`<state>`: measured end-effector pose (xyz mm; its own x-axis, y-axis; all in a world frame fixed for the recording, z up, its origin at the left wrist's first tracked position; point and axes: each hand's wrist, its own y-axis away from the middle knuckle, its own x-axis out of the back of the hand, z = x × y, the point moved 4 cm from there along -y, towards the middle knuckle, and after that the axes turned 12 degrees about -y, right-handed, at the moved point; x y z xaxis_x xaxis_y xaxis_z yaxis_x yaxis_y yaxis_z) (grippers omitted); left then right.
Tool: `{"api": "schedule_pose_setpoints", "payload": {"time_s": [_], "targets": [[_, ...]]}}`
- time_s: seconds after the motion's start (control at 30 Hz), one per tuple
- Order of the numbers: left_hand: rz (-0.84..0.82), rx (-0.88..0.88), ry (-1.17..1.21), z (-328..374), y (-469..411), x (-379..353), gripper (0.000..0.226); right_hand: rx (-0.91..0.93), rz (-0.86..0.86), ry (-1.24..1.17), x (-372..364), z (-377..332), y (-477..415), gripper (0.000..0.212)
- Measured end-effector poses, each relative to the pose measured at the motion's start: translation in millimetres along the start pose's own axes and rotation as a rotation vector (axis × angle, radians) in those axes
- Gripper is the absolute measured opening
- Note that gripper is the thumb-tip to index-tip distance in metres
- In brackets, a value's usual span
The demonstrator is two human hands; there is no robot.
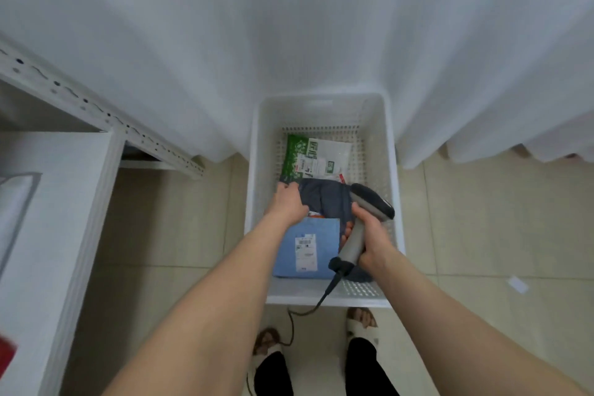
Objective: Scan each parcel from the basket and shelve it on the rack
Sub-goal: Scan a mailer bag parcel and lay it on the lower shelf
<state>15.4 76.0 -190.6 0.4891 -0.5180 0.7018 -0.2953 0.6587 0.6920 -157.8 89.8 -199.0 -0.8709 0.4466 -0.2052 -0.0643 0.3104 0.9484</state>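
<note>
White perforated plastic basket [321,106]: three parcels counted inside, judged unscanned.
Dark grey soft-bag parcel [324,199]: gripped at edge by left hand [289,202].
Green-and-white mailer [311,154]: beyond that hand.
Blue labelled flat parcel [308,247]: between hands.
Grey handheld scanner [363,219]: clasped by right hand [369,241].
White metal rack [96,112]: left of left hand, shelved count not discernible.

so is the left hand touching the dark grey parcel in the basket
Touching. The head view shows the left hand gripping the left edge of the dark grey parcel in the basket, no gap between them. The right hand holds the scanner.
</note>
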Motion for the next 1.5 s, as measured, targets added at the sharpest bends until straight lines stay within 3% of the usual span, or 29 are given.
{"api": "schedule_pose_setpoints", "payload": {"time_s": [0.37,0.5,0.63,0.9,1.1,1.3,1.5], "targets": [[-0.208,-0.005,-0.15,-5.7,-118.3,-148.7,0.053,-0.054,0.06,0.086,37.4,14.4,-158.4,0.025],[-0.252,0.049,-0.139,-31.8,-166.1,-203.7,0.053,-0.061,0.04,0.212,48.8,35.7,-232.1,0.042],[-0.282,0.157,-0.156,-64.9,-207.1,-252.5,0.068,-0.084,0.015,0.347,54.0,60.1,-297.5,0.052],[-0.303,0.155,-0.099,-91.3,-246.4,-299.4,0.044,0.021,-0.003,0.402,59.7,84.4,-361.4,0.057],[-0.269,0.076,0.034,-82.7,-219.5,-273.1,0.048,0.055,-0.038,0.408,38.3,84.9,-320.8,0.048],[0.036,0.229,0.258,-79.6,-148.9,-159.6,0.035,0.069,-0.055,0.234,-2.8,40.6,-205.8,0.044],[0.159,0.3,0.42,-74.5,-47.2,-27.3,0.067,0.123,-0.151,0.156,-43.7,-10.6,-54.3,0.037]]}}
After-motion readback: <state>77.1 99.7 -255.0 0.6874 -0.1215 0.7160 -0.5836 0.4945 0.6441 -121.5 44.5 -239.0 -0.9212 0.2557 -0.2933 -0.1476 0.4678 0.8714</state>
